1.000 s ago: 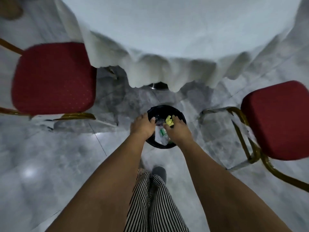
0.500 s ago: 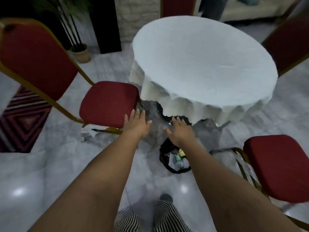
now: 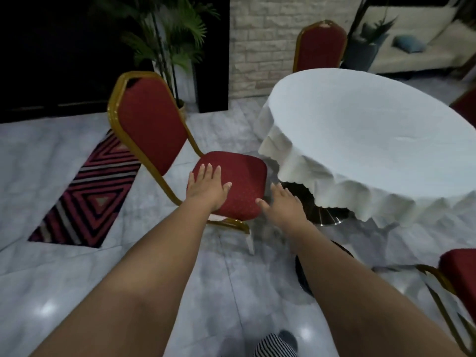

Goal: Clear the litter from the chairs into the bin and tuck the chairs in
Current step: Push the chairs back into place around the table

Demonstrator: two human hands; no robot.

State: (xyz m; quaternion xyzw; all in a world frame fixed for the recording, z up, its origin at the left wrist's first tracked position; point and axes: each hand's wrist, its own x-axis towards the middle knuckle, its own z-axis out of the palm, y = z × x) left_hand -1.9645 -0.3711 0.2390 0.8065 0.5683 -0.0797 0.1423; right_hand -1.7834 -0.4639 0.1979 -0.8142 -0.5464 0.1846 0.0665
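Observation:
A red chair with a gold frame (image 3: pixel 239 176) stands pulled out left of the round table (image 3: pixel 373 140), its seat bare of litter. My left hand (image 3: pixel 206 188) is spread flat, over the near left part of that seat. My right hand (image 3: pixel 283 204) is open too, fingers apart, just off the seat's near right corner. The black bin (image 3: pixel 300 273) stands on the floor below my right forearm, which hides most of it. A second red chair (image 3: pixel 461 274) shows at the lower right edge.
A third red chair (image 3: pixel 320 47) stands behind the table, and a fourth shows at the right edge (image 3: pixel 466 106). A striped rug (image 3: pixel 90 197) lies at left, a potted palm (image 3: pixel 167 34) at the back. The table's white cloth hangs over a metal base (image 3: pixel 327 217).
My hands left the bin's rim and rose toward the left chair. The view lifted from the bin to the chair and table. My left hand is now over the seat.

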